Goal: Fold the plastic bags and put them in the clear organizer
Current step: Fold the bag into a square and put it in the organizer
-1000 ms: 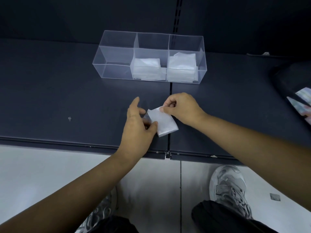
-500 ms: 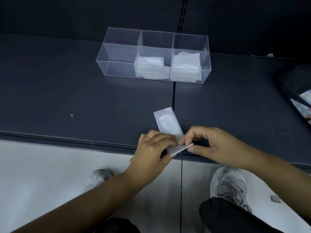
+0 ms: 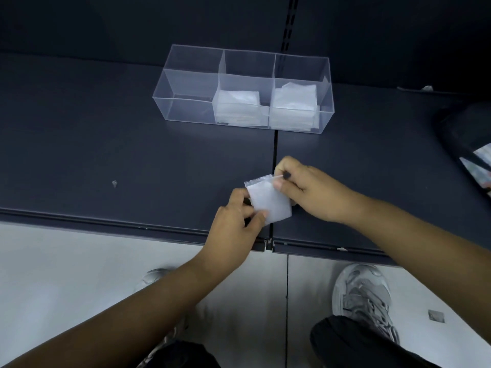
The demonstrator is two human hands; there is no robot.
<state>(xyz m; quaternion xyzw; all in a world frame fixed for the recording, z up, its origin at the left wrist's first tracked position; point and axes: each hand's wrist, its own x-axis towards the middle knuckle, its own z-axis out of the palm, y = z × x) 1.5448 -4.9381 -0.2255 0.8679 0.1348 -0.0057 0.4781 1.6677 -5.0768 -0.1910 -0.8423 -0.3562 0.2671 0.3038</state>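
A small white plastic bag [image 3: 269, 201], folded over into a short rectangle, lies near the front of the dark shelf [image 3: 106, 144]. My left hand [image 3: 235, 224] pinches its lower left corner. My right hand [image 3: 308, 189] pinches its upper right edge by the zip strip. Further back stands the clear organizer [image 3: 186, 83] with three compartments: the left one is empty, the middle holds folded bags [image 3: 237, 106], and the right holds a taller stack of folded bags [image 3: 293, 103].
A dark bag or container [image 3: 467, 134] with printed packets showing sits at the right edge of the shelf. A seam [image 3: 275, 147] splits the shelf in two. Below the shelf's front lip are the pale floor and my grey shoes [image 3: 364, 296].
The bag lay stretched out long half a second ago with both hands at its near end; now the near end is folded up over it, and my right hand has moved up to its far edge.
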